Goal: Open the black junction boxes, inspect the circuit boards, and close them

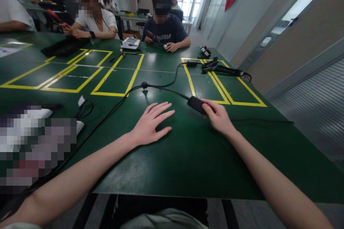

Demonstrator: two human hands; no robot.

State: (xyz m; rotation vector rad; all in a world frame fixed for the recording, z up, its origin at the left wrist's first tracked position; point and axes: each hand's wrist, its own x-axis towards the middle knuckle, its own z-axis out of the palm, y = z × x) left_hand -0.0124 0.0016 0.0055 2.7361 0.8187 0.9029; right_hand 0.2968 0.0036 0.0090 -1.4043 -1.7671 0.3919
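My right hand [218, 115] grips a small black box [196, 105], thumb on top, its far end showing past the fingers. A thin black cable [172, 89] runs from that end to a round black cable joint [144, 85] left of it. My left hand [154, 123] has its fingers stretched out and apart, palm down over the green table [177, 171], with nothing in it. Whether its palm touches the table I cannot tell. Another cable stretch [263, 120] lies on the table to the right of my right hand.
Yellow tape rectangles [134, 75] mark the table. A black hair-iron-like tool [224, 70] and a small black object [205, 52] lie at the far right. A white device [130, 43] sits at the far edge, before a person in dark blue [172, 30]. Blurred items [40, 150] lie left.
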